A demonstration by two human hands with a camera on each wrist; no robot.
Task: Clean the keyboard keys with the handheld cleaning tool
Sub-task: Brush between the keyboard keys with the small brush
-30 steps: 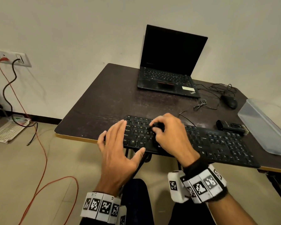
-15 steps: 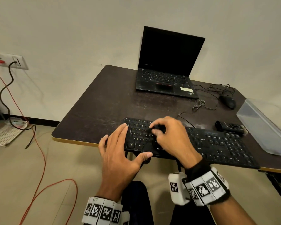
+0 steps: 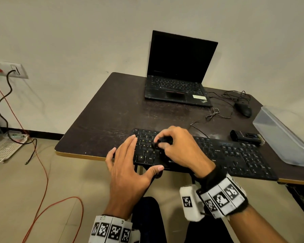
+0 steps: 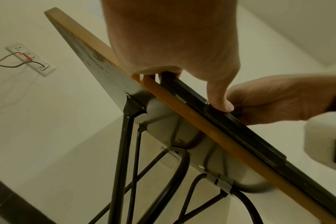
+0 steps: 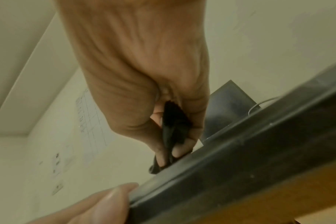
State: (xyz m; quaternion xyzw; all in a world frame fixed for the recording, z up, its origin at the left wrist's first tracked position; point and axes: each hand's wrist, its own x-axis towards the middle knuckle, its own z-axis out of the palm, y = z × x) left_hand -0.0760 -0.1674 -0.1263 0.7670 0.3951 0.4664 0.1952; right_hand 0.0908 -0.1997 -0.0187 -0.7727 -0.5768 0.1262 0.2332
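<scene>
A long black keyboard (image 3: 235, 155) lies along the near edge of the dark table (image 3: 116, 109). My right hand (image 3: 175, 146) hovers over its left half and pinches a small black cleaning tool (image 3: 162, 141), whose tip touches the letter keys. In the right wrist view the black cleaning tool (image 5: 173, 128) sits between thumb and fingers, down on the keyboard (image 5: 240, 159). My left hand (image 3: 128, 163) lies flat on the keyboard's left end, fingers straight, thumb (image 4: 219, 97) against its front edge (image 4: 230, 121).
An open black laptop (image 3: 179, 76) stands at the back of the table. A wired mouse (image 3: 243, 108) and loose cable lie right of it. A small black device (image 3: 245, 136) and a translucent plastic bin (image 3: 284, 137) sit at the right. Red cable trails on the floor, left.
My right hand has shifted slightly left over the keys with the tool. My left hand stays pressed on the keyboard's left end. The head view has tilted a little.
</scene>
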